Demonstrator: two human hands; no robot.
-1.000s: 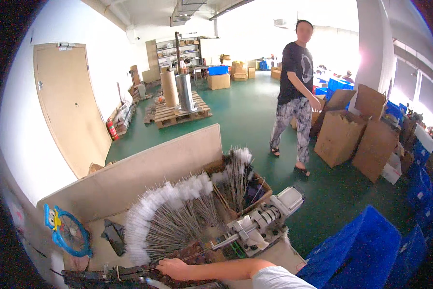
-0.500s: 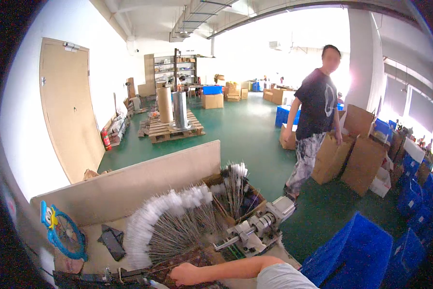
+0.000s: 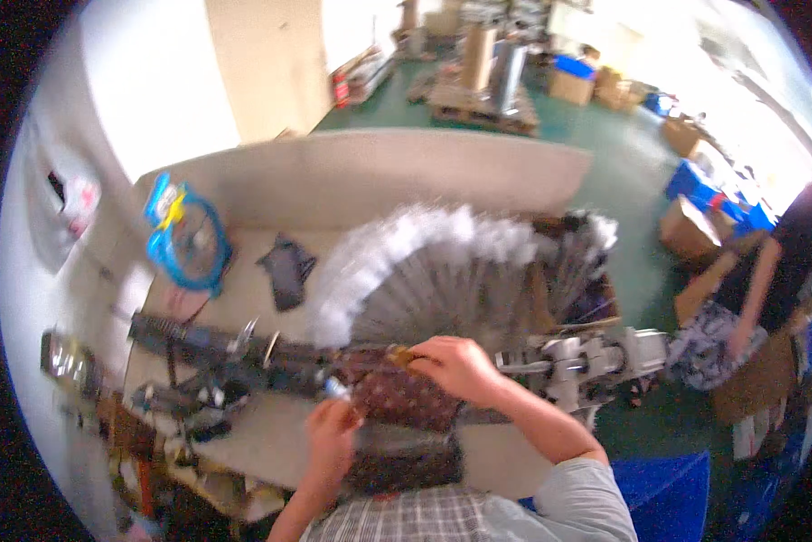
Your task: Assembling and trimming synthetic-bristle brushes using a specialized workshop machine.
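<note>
My right hand (image 3: pixel 455 366) rests on a brown patterned cloth (image 3: pixel 406 406) at the base of a wide fan of thin grey sticks with white fluffy tips (image 3: pixel 424 271). Its fingers pinch a small yellowish end there. My left hand (image 3: pixel 332 443) comes up from below, beside the cloth's left edge, its fingertips closed on a small pale piece (image 3: pixel 334 389). A long dark rod-like machine part (image 3: pixel 216 343) runs left from the cloth across the worktable (image 3: pixel 261 434). The picture is blurred.
A grey metal machine (image 3: pixel 591 361) sits right of my right hand. A blue ring-shaped object (image 3: pixel 184 237) and a dark cloth (image 3: pixel 288 269) lie at the back left, before an upright cardboard panel (image 3: pixel 379 172). Another person (image 3: pixel 767 280) stands at right near cardboard boxes. A blue crate (image 3: pixel 663 488) is lower right.
The view has tipped down onto the table. My left hand has come into sight, and my right hand has moved up to the base of the stick fan. The other person is now at the right edge.
</note>
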